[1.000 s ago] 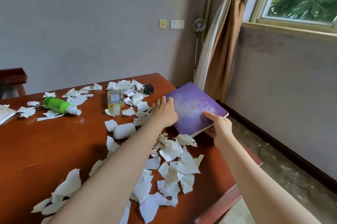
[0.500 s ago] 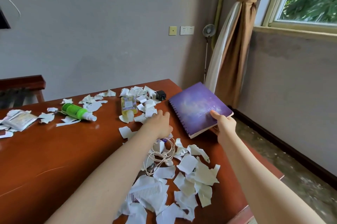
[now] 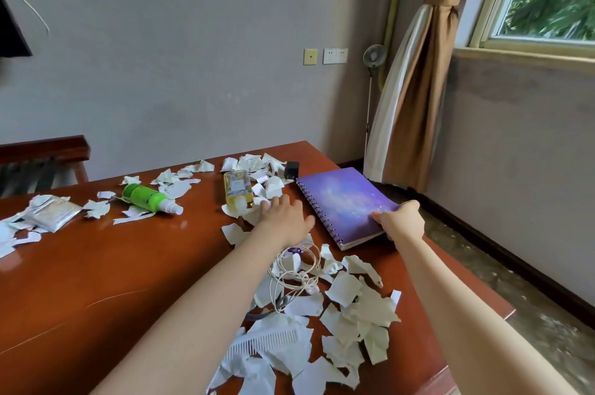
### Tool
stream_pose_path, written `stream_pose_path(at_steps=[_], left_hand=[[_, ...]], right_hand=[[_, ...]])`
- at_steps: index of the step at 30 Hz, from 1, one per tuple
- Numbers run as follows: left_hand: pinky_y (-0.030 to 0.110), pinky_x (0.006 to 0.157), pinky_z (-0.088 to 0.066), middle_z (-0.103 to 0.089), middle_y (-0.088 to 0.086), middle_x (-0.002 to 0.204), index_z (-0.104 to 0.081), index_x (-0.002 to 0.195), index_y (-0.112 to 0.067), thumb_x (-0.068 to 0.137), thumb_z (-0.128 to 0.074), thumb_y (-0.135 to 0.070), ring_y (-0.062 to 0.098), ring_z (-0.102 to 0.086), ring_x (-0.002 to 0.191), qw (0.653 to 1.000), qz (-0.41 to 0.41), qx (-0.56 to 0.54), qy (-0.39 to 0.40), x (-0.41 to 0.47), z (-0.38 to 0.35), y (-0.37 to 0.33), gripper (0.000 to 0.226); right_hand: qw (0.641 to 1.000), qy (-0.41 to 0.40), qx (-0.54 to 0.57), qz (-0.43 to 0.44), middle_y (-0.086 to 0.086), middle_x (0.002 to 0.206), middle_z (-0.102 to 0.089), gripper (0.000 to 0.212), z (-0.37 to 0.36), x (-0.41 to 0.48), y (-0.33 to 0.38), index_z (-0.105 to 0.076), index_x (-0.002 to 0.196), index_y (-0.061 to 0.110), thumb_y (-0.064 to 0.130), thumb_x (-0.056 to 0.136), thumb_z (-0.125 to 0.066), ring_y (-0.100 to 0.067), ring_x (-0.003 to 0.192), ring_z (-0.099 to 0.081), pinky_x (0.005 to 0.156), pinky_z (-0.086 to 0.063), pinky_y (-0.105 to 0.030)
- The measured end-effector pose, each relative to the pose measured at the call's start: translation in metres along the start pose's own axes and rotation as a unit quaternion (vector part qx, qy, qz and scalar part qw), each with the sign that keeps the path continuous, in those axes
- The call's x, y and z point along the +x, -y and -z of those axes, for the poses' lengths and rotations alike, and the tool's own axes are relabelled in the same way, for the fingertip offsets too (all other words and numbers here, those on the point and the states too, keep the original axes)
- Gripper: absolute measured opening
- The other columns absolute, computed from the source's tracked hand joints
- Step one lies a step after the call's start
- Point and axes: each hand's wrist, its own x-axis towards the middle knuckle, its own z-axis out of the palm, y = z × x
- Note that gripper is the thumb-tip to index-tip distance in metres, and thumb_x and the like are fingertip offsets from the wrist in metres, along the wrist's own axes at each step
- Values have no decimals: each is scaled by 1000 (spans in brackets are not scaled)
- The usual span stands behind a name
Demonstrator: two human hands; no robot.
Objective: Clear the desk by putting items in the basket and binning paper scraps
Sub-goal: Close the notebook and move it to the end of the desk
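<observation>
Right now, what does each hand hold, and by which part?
The right hand pinches the purple notebook at its near right corner, thumb on the cover. The left hand holds nothing.

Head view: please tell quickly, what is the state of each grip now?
Left grip: open, fingers straight, holding nothing.
Right grip: holding the purple spiral notebook, thumb on its cover.

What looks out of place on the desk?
Torn paper scraps litter the desk. The green spray bottle and yellow bottle lie on their sides among them. The purple spiral notebook, gripped by the right hand, juts past the desk's right edge.
</observation>
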Motion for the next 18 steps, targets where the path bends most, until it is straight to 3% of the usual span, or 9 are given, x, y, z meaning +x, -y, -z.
stream_pose_path(at_steps=[4,8,14,18], left_hand=[[46,111,-17,-31,15,147,-32,142,-14,97,-25,-50,31,-26,137,996,-29,-82,-6,-1,2,-13,58],[50,111,-16,-29,17,149,-26,145,-17,96,-22,-55,33,-26,137,997,-40,-48,45,-3,2,-20,62],[48,109,-20,-30,16,148,-28,143,-18,95,-29,-51,34,-30,134,998,-40,-35,45,-7,-2,-16,58],[46,110,-20,-19,15,154,-23,146,-20,94,-34,-49,34,-25,138,995,-46,-67,63,-11,0,-17,60]], right_hand=[[998,19,-52,16,-20,129,-50,65,-2,-3,1,-34,130,3,26,82,-71,-36,115,-54,92,-46,-40],[995,28,-97,27,-22,136,-43,70,-5,-7,2,-36,132,2,32,80,-73,-36,125,-44,98,-41,-39],[982,-23,-178,50,-18,133,-39,63,-9,-14,0,-50,127,5,45,82,-66,-32,126,-35,100,-38,-38],[981,-16,-178,76,-19,133,-41,54,-7,-13,-1,-48,129,2,33,88,-63,-33,126,-36,100,-39,-39]])
